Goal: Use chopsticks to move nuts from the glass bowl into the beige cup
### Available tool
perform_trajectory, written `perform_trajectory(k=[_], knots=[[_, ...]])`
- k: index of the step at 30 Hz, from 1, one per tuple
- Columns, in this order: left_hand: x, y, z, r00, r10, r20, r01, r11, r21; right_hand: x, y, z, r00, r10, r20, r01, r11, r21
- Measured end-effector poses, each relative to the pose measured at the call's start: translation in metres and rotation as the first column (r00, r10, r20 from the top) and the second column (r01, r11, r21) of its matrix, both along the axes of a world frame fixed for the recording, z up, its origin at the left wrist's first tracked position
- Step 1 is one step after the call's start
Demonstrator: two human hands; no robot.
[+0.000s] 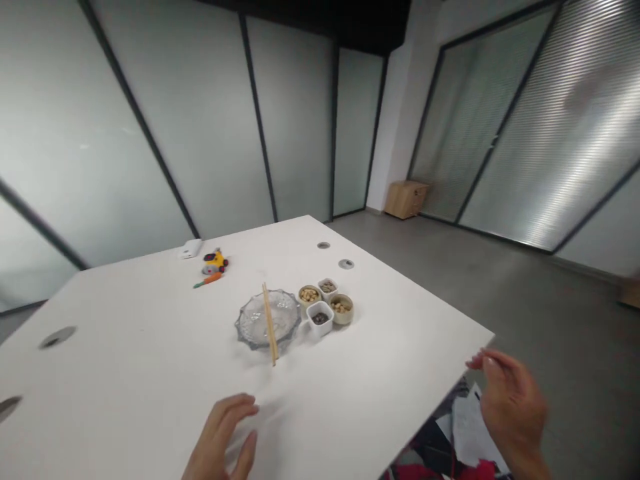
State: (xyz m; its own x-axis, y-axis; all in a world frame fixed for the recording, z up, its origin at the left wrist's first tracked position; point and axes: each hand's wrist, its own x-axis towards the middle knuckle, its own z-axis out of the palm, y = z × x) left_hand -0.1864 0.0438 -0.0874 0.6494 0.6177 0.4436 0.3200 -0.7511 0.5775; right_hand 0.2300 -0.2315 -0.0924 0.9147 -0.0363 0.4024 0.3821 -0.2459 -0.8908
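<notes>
My left hand (225,433) hovers over the near part of the white table (150,387), thumb and fingers apart, holding nothing. Off the table's right edge, my right hand (515,400) is raised with loosely bent fingers, and I see nothing in it. Beyond the left hand stands a clear glass bowl (250,327) with a scalloped rim. A pair of wooden chopsticks (270,323) lies across it. Right beside the bowl cluster several small dishes: a round one of nuts (309,295), a second round one (341,309), a white square one with dark bits (320,318), and another square one (328,288).
A yellow toy (215,260), an orange-handled tool (209,280) and a white box (191,249) lie farther back on the left. Cable holes (346,264) pierce the tabletop. Papers (470,427) show below the right edge. A wooden cabinet (405,199) stands by the wall.
</notes>
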Motion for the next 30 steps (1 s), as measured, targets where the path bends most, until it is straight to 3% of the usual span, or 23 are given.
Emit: perform_trajectory(k=[3, 5, 7, 9, 11, 13, 15, 17, 20, 23, 30], knots=[[0.014, 0.016, 0.021, 0.968, 0.246, 0.057, -0.231, 0.954, -0.191, -0.022, 0.059, 0.040, 0.895, 0.321, 0.308, -0.298, 0.947, -0.121], [0.027, 0.030, 0.029, 0.933, 0.347, 0.098, -0.298, 0.895, -0.333, -0.041, 0.103, 0.058, 0.734, 0.542, 0.410, -0.463, 0.840, -0.282], [0.041, 0.045, 0.031, 0.906, 0.412, 0.098, -0.318, 0.815, -0.484, -0.063, 0.143, 0.067, 0.542, 0.697, 0.469, -0.542, 0.717, -0.438], [0.054, 0.060, 0.028, 0.905, 0.422, 0.044, -0.310, 0.729, -0.610, -0.085, 0.177, 0.068, 0.342, 0.806, 0.483, -0.529, 0.590, -0.611], [0.066, 0.071, 0.023, 0.907, 0.421, -0.004, -0.296, 0.631, -0.718, -0.103, 0.201, 0.063, 0.191, 0.884, 0.427, -0.448, 0.465, -0.763], [0.078, 0.080, 0.017, 0.903, 0.430, -0.008, -0.279, 0.570, -0.773, -0.115, 0.217, 0.053, 0.114, 0.934, 0.338, -0.371, 0.355, -0.858], [0.088, 0.086, 0.012, 0.913, 0.408, 0.000, -0.246, 0.551, -0.798, -0.122, 0.228, 0.043, 0.078, 0.965, 0.252, -0.324, 0.264, -0.909], [0.096, 0.091, 0.008, 0.925, 0.379, 0.021, -0.208, 0.553, -0.807, -0.123, 0.238, 0.034, 0.071, 0.978, 0.194, -0.298, 0.206, -0.932], [0.106, 0.099, 0.002, 0.934, 0.354, 0.040, -0.177, 0.559, -0.810, -0.118, 0.251, 0.025, 0.045, 0.982, 0.183, -0.287, 0.188, -0.939], [0.115, 0.105, -0.002, 0.940, 0.339, 0.024, -0.181, 0.560, -0.808, -0.110, 0.260, 0.019, -0.039, 0.971, 0.235, -0.291, 0.214, -0.932], [0.120, 0.104, -0.012, 0.943, 0.333, 0.023, -0.192, 0.596, -0.780, -0.097, 0.267, 0.020, -0.188, 0.871, 0.455, -0.354, 0.372, -0.858]])
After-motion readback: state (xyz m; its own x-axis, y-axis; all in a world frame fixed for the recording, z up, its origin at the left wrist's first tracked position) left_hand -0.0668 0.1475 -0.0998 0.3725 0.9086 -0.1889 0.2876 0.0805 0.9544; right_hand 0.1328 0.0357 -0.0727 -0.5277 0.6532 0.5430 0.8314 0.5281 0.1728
